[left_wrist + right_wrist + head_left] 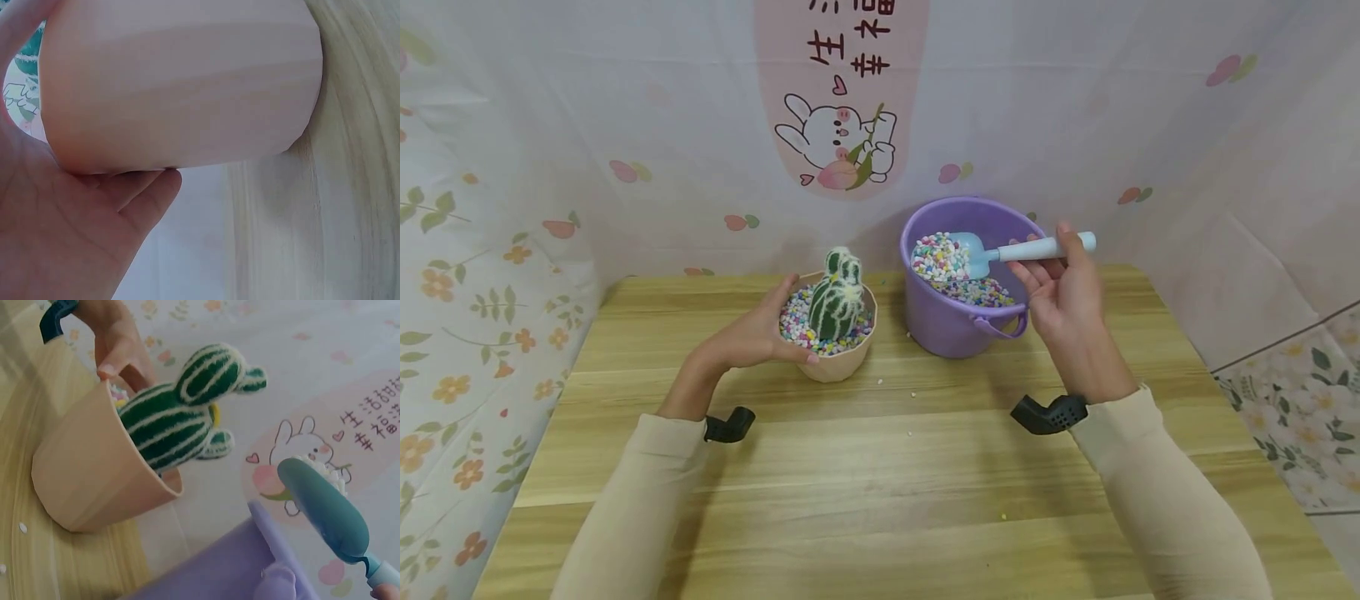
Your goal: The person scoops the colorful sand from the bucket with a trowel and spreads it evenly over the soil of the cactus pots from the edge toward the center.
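My left hand (755, 335) holds a peach-coloured flower pot (838, 367) by its left side, thumb at the front near the rim. In the left wrist view the pot (187, 94) fills the upper part, with fingers along its wall. A green toy-like cactus (835, 308) stands in the pot among multicoloured pebbles (797, 327). With my right hand (1070, 292) I grip the white handle of a light-blue scoop (977, 254), its blade heaped with pebbles. The scoop hangs over a purple bucket (943, 321), which has more pebbles inside. The right wrist view shows the scoop (331, 512) above the bucket's rim.
The pot and bucket stand near the back of a wooden table (880, 508), against a printed cloth (685, 108). A few loose pebbles (913, 395) lie on the wood. The bucket's handle (1003, 329) hangs at its front right. A black wrist-camera mount (1048, 414) juts from each cuff.
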Available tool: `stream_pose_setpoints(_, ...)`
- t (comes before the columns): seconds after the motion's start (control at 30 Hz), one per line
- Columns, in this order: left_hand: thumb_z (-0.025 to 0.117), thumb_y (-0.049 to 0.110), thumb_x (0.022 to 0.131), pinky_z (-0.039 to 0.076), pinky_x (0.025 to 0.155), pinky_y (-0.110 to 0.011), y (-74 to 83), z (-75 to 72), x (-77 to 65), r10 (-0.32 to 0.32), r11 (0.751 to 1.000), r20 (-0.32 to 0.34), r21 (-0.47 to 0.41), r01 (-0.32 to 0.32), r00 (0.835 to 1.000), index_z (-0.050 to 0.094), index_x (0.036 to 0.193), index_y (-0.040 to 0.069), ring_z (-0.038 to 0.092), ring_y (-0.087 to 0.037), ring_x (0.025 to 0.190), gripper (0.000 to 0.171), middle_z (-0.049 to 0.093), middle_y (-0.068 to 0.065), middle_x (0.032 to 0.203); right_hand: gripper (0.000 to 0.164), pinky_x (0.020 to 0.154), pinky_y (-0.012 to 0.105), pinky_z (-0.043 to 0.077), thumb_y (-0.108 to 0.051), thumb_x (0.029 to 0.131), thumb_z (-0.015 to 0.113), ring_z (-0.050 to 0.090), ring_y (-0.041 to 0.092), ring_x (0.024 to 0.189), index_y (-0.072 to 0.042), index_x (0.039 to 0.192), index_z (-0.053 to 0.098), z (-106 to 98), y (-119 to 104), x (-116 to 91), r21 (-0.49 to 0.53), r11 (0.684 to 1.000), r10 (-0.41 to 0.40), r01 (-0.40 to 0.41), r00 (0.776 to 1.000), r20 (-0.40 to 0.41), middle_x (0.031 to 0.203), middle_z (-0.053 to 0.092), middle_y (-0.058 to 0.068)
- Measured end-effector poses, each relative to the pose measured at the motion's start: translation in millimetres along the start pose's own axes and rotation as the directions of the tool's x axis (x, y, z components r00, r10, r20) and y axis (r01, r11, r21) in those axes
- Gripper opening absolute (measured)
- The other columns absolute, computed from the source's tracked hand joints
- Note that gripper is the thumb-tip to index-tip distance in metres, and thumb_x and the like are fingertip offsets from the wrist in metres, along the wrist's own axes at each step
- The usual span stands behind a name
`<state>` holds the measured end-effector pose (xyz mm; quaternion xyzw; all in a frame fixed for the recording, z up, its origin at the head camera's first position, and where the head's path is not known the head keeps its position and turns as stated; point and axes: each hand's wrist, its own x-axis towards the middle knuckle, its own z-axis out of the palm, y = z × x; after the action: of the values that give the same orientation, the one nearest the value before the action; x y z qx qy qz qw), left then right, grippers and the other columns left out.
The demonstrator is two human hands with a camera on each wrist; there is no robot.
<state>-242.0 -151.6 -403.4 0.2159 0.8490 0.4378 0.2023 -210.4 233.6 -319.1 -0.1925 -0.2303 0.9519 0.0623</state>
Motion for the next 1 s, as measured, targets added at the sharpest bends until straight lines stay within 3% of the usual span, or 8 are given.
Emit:
stream_pose_setpoints(0.27,0.086,0.036,0.071,0.017,0.116,-0.056,-1.4,-2.1,-0.3,0.012,1.0,0.022,-0.012,-0.012,1.0,-0.008,0.156,0.013,0.008,-0.033,0.148,0.129,0.0,-0.008,0.163,0.043,0.088,0.049,0.049,-0.013,0.092,0.067,0.065,0.039,0.107,-0.018,0.132,0.049,-5,10,-14,0.032,0.999,0.001,-0.002,1.0,0.005,0.115,0.054,0.017)
stream_pose_setpoints(0.4,0.087,0.035,0.071,0.017,0.116,-0.055,-2.2,-3.1,-0.3,0.015,1.0,0.035,-0.028,-0.014,0.999,-0.008,0.156,0.014,0.009,-0.031,0.148,0.129,0.0,-0.008,0.163,0.048,0.082,0.05,0.052,-0.012,0.093,0.066,0.067,0.039,0.101,-0.019,0.137,0.047,-7,18,-19,0.045,0.999,0.01,-0.011,1.0,0.008,0.109,0.056,0.017)
stream_pose_setpoints(0.7,0.088,0.031,0.07,0.015,0.117,-0.055,-4.6,-3.9,-2.7,0.033,0.998,0.052,-0.052,-0.03,0.998,-0.007,0.156,0.013,0.007,-0.031,0.148,0.129,-0.002,-0.01,0.163,0.041,0.076,0.048,0.055,-0.013,0.092,0.068,0.069,0.037,0.095,-0.01,0.125,0.046,-12,35,-27,0.004,1.0,-0.02,0.02,1.0,0.002,0.101,0.061,0.019)
stream_pose_setpoints(0.9,0.088,0.03,0.07,0.015,0.117,-0.055,-3.9,-3.6,-4.5,0.046,0.998,0.061,-0.055,-0.042,0.997,-0.006,0.157,0.014,0.008,-0.031,0.148,0.128,-0.001,-0.01,0.163,0.057,0.078,0.047,0.054,-0.013,0.091,0.069,0.07,0.034,0.093,-0.012,0.139,0.039,-16,45,-33,-0.022,0.999,-0.046,0.046,0.999,-0.019,0.107,0.058,0.02)
stream_pose_setpoints(1.0,0.088,0.03,0.07,0.017,0.116,-0.054,-3.5,-4.2,-5.2,0.047,0.997,0.078,-0.069,-0.041,0.996,-0.006,0.157,0.015,0.013,-0.03,0.146,0.129,0.002,-0.01,0.163,0.056,0.078,0.048,0.053,-0.012,0.091,0.069,0.07,0.034,0.091,-0.011,0.139,0.04,-18,50,-36,-0.024,0.997,-0.07,0.069,0.998,-0.011,0.104,0.058,0.02)
